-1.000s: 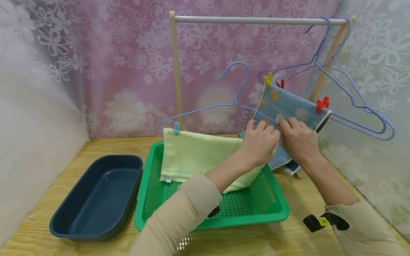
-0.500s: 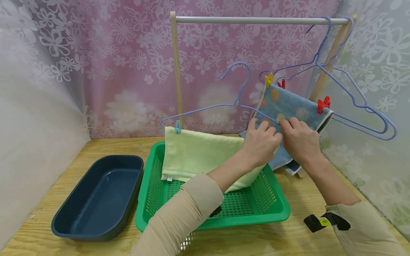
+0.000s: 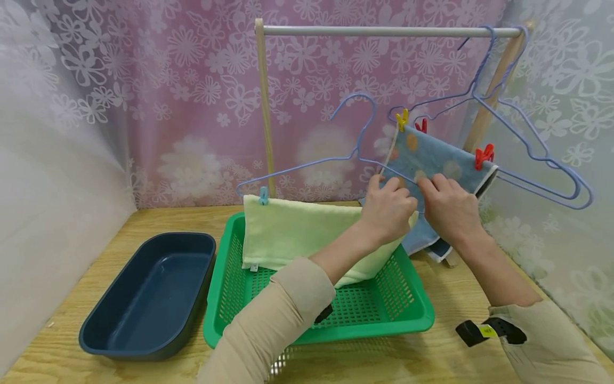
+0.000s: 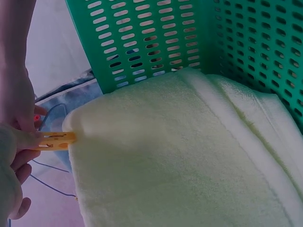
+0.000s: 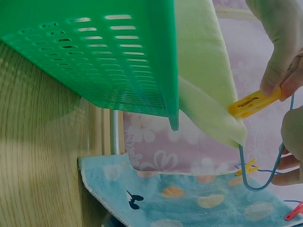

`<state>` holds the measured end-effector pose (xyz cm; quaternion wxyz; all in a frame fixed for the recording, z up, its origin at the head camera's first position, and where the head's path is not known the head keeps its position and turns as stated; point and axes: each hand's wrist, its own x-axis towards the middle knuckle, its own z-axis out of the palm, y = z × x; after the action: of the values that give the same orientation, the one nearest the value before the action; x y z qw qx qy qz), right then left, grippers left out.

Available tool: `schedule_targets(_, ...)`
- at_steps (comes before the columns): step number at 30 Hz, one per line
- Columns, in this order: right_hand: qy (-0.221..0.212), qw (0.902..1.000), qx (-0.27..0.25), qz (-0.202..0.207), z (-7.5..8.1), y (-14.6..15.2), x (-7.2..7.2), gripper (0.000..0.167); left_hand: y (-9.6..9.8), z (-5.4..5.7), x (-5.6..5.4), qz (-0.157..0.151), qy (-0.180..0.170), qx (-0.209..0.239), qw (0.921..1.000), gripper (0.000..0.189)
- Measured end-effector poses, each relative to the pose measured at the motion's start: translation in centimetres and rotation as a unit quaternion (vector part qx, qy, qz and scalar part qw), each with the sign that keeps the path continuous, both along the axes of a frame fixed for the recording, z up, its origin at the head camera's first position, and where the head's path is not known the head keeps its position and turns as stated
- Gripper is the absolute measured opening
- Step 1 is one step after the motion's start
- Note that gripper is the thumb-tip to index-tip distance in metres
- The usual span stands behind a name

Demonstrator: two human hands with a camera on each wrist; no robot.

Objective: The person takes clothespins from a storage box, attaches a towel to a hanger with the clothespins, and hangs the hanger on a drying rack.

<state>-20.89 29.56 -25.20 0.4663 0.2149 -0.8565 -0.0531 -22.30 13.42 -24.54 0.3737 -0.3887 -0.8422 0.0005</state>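
Note:
My left hand (image 3: 387,209) pinches a yellow clothespin (image 5: 254,103) set on the edge of a pale green towel (image 3: 297,229). In the left wrist view the same clothespin (image 4: 57,140) bites the towel's (image 4: 156,151) corner. Close to its right, my right hand (image 3: 451,210) grips the wire near the right end of a blue hanger (image 3: 307,166). A light-blue clothespin (image 3: 264,196) fastens the towel's left corner to the hanger. The towel hangs down into a green basket (image 3: 424,314). The head view hides the yellow clothespin behind my fingers.
A dark blue tub (image 3: 206,250) stands left of the basket on the wooden table (image 3: 48,357). A rack with a metal bar (image 3: 384,32) rises behind. From it hang blue hangers (image 3: 542,154) with a clipped blue towel (image 3: 446,160), right beside my hands.
The hanger's left end and the towel corner rise slightly, then dip a little lower. Both hands keep nearly the same place and grip.

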Motion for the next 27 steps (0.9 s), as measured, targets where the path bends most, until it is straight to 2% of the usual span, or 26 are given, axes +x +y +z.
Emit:
schedule_targets(6,-0.019,0.9998,0.008,-0.001,-0.04,0.07,0.24,0.028,-0.06,0.09,-0.06,0.009,-0.027,-0.007,0.9996,0.023)
schedule_targets(11,-0.013,0.9998,0.015,0.008,-0.05,0.04,0.2,0.028,0.0,0.14,-0.19,0.017,-0.044,-0.015,0.9988,0.02)
schedule_targets(18,0.003,0.9997,0.021,0.014,-0.03,-0.04,-0.08,0.023,0.0,-0.11,-0.31,0.033,-0.037,-0.019,0.9986,0.014)
schedule_targets(27,0.015,0.9997,0.013,0.015,0.22,-0.12,-0.19,0.015,0.13,0.2,0.27,0.039,-0.02,-0.073,0.9964,0.016)
